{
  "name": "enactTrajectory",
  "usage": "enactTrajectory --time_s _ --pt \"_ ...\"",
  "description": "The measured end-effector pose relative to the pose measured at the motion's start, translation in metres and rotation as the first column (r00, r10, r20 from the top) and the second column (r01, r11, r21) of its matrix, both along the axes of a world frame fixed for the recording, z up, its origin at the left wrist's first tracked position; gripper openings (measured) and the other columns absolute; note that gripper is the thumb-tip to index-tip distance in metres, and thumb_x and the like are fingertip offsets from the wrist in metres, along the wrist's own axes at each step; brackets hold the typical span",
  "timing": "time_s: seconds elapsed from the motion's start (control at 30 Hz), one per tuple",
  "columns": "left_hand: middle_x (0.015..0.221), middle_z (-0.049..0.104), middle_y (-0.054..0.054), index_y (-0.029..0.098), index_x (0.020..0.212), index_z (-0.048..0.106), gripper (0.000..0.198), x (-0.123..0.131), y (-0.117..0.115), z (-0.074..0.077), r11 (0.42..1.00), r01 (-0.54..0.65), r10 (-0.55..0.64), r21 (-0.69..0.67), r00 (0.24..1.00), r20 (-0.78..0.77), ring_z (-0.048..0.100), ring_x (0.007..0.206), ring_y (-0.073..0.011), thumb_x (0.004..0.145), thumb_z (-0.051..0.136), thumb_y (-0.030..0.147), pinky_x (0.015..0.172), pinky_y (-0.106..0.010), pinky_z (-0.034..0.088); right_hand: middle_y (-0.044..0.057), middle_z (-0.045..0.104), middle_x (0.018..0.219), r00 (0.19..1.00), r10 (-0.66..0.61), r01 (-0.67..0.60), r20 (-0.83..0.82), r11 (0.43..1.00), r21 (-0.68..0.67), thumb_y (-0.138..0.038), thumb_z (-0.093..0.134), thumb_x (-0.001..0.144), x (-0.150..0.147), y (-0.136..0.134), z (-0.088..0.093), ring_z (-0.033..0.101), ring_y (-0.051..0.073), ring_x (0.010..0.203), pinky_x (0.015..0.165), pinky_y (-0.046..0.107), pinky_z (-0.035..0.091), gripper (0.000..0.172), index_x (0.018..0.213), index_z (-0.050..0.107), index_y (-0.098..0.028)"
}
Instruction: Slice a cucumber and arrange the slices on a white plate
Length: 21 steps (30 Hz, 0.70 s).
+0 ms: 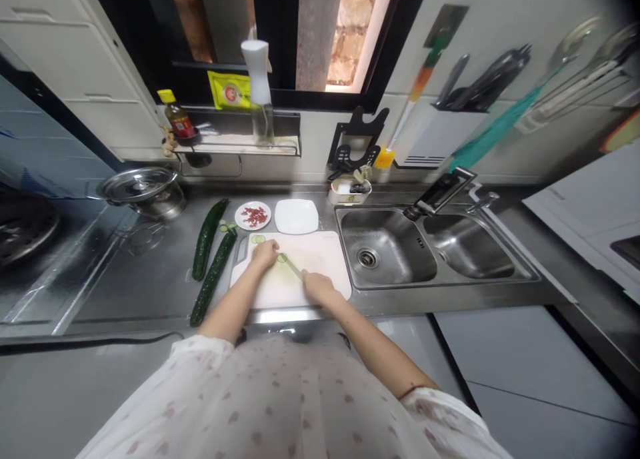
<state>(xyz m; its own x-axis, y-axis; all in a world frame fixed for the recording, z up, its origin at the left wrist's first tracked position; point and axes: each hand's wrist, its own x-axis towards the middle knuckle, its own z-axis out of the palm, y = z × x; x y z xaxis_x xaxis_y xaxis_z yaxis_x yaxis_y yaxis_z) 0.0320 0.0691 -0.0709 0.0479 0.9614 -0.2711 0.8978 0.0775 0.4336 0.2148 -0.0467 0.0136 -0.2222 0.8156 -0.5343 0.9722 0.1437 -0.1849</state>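
Near the centre of the frame, the knife (295, 268) is over the board (325, 259), its long axis running from the handle at lower right to the tip at upper left, a slice (283, 257) at the blade. The right hand (319, 288) has its grip wrapped round the handle; the left hand (266, 251) is bunched beside the tip, and I cannot tell whether its grip pinches anything. More slices (259, 239) lie at the board's upper left. Left of it, two cucumbers (209, 239) slant toward upper right on the table (140, 279). A plate (240, 215) of red bits (255, 216) and a dish (297, 216) crowd the board's far edge; the sink (385, 239) bounds its right. At upper left, a yellow packet (230, 91) bears a red emblem, its writing illegible.
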Motion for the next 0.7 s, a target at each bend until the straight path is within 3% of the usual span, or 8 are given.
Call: enactTrajectory --time_s 0.7 --pt "0.104 0.070 -0.003 0.025 0.101 0.065 0.024 -0.0007 0.0007 0.0026 0.999 -0.007 0.006 -0.034 1.000 -0.011 0.062 0.101 -0.0191 0.078 0.062 0.025 0.085 -0.026 0.044 0.016 0.068 0.104 1.000 0.007 -0.006 0.010 1.000 -0.019 -0.015 0.036 0.090 0.0001 0.0024 0.0021 0.065 0.027 0.098 0.074 0.035 0.049 0.034 0.121 0.051 -0.015"
